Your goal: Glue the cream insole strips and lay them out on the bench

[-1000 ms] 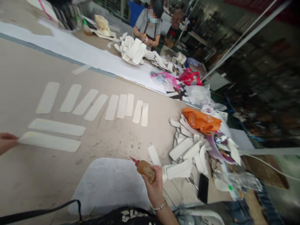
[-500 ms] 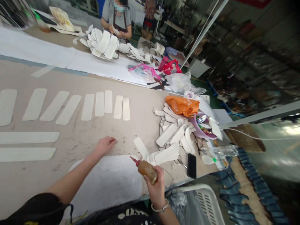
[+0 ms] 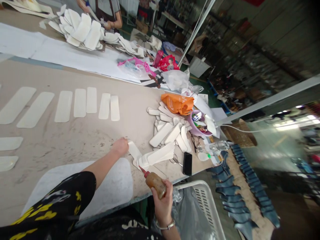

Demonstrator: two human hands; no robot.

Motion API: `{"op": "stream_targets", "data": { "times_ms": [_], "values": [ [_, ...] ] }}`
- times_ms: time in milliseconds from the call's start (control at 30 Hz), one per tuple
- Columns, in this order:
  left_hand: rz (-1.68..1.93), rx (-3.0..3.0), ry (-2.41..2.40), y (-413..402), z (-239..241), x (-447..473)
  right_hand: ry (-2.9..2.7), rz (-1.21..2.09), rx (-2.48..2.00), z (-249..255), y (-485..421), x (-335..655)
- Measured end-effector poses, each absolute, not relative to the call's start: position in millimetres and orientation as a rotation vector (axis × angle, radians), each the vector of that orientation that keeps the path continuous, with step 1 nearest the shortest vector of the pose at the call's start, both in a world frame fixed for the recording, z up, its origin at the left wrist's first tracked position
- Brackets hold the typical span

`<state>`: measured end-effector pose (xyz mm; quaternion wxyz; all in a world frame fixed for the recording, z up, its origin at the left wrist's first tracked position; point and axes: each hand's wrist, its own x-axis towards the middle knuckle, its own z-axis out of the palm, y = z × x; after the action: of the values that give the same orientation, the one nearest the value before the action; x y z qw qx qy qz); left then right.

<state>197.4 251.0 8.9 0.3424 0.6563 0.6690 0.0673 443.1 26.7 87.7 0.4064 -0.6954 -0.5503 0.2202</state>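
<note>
My left hand [image 3: 121, 147] is at the upper end of a loose white strip [image 3: 135, 151], its fingers closed on that end; the fingertips are partly hidden. This strip leans against a fanned stack of white strips [image 3: 160, 155]. In my right hand [image 3: 163, 203] is a squeeze bottle [image 3: 155, 184] of amber liquid. Its red nozzle points up and left, near the lower end of the stack. Separate white pieces [image 3: 63, 106] lie in a row on the table at the left.
Beyond the stack is a heap of white strips [image 3: 165, 133], with an orange bag [image 3: 178, 104] and a purple basin [image 3: 197, 130] behind it. A phone [image 3: 187, 163] and scissors [image 3: 176, 160] lie at the right. Below the table edge stands a white crate [image 3: 207, 203]. Another person [image 3: 107, 13] works across the table.
My left hand has moved right, from bare table to the end of the loose strip. The bottle, still in my right hand, is now nearer the stack. The view has swung right.
</note>
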Motion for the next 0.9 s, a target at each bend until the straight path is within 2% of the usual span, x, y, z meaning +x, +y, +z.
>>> {"op": "stream_targets", "data": {
  "times_ms": [233,467,667,900],
  "values": [
    [0.176,1.551,2.022,212,28,146,-1.431,0.573,-1.711,90,35,448],
    [0.390,0.918,2.257,106,30,50,-1.608,0.664,-1.530,87,58,424],
    [0.261,1.217,2.349,39,26,39,-1.729,0.848,-1.290,80,83,376],
    [0.684,1.431,2.239,3,-9,28,-1.933,0.902,-1.033,69,103,319]
  ]
}}
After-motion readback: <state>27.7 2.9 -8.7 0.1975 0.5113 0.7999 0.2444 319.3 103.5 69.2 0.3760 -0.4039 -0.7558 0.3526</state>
